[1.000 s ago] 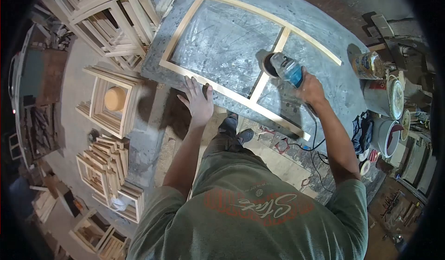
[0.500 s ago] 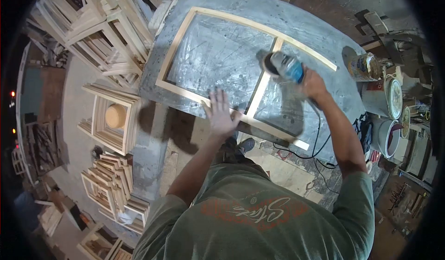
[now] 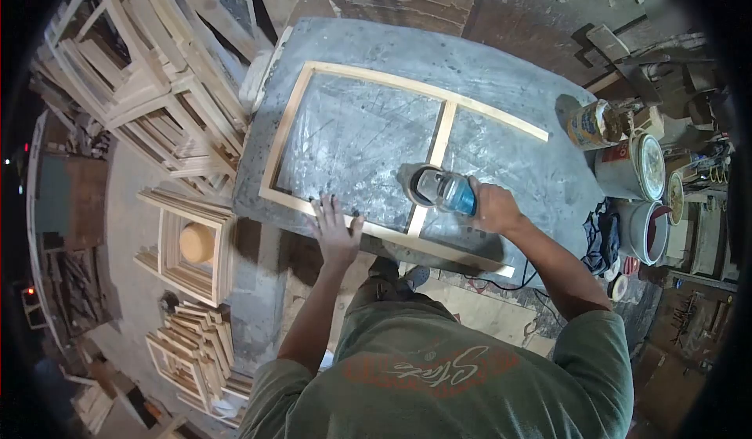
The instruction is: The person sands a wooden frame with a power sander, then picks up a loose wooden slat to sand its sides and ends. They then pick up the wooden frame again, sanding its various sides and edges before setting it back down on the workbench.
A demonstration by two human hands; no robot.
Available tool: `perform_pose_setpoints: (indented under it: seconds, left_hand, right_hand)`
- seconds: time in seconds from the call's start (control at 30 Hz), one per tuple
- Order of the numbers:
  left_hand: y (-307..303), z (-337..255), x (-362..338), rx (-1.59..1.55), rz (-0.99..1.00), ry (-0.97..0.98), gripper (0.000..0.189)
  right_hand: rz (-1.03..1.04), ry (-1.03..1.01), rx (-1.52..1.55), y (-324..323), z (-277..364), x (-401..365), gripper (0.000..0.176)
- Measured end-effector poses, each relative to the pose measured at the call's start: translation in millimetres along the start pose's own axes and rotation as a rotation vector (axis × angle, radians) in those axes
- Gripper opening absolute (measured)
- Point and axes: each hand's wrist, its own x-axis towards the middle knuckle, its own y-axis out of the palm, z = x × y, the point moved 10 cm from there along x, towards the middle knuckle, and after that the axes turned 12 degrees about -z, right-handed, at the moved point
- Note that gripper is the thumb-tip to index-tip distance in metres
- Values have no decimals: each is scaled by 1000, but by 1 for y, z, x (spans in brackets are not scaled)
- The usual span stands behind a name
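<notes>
A pale wooden frame (image 3: 376, 78) with one crossbar lies flat on the grey worktable (image 3: 352, 36); its right end has no end piece. My right hand (image 3: 497, 207) is wrapped round a blue angle grinder (image 3: 457, 194). The grinder's round disc lies over the lower part of the crossbar (image 3: 442, 137). On the near rail, left of the crossbar, my left hand (image 3: 335, 231) rests with its fingers spread.
Wooden frames (image 3: 184, 98) lean in stacks at the left, with more frames (image 3: 192, 247) around a round yellowish block (image 3: 197, 242). A can (image 3: 589, 124) and buckets (image 3: 644, 231) stand at the right. The grinder's cord (image 3: 509, 286) hangs by the table's near edge.
The grinder in my right hand has moved down the crossbar toward the near rail. My left hand has shifted left along that rail. The camera view has also shifted.
</notes>
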Motion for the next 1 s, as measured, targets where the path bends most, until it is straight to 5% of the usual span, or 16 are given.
perform_pose_setpoints:
  seconds: [0.17, 0.4, 0.67, 0.8, 0.9, 1.0]
  left_hand:
    - [4, 11, 3, -32, 78, 35, 74]
    - [4, 10, 4, -71, 161, -22, 72]
    - [1, 8, 4, -94, 113, -4, 71]
    - [0, 7, 4, -60, 132, -15, 71]
    - [3, 8, 3, -73, 118, -26, 71]
    - [8, 12, -1, -55, 115, -15, 71]
  right_hand:
    - [-200, 71, -35, -34, -57, 57, 81]
    - [-225, 244, 20, -72, -95, 126, 87]
    - [-272, 80, 55, -25, -70, 75, 80]
    - [-80, 7, 27, -13, -6, 5, 71]
    - [19, -9, 69, -9, 5, -3, 69]
    - [-114, 38, 44, -23, -19, 29, 66]
